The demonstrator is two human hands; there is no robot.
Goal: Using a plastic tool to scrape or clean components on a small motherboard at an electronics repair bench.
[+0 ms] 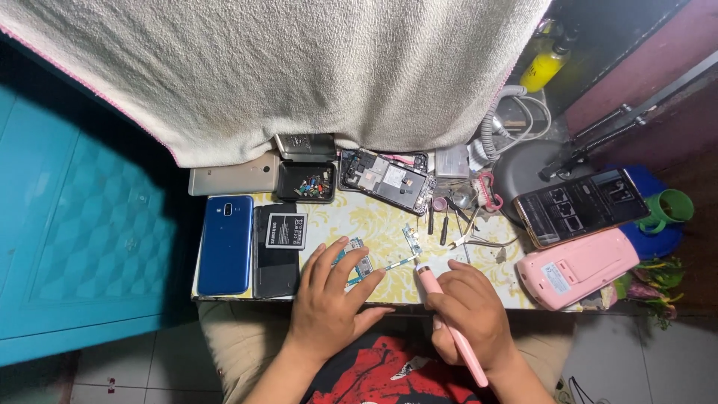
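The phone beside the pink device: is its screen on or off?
On. The phone lies face up, its screen lit with pictures, beside the pink device.

A single head-worn camera looks almost straight down from above onto the small table (374, 217), fairly near, the wearer's lap at the bottom edge.
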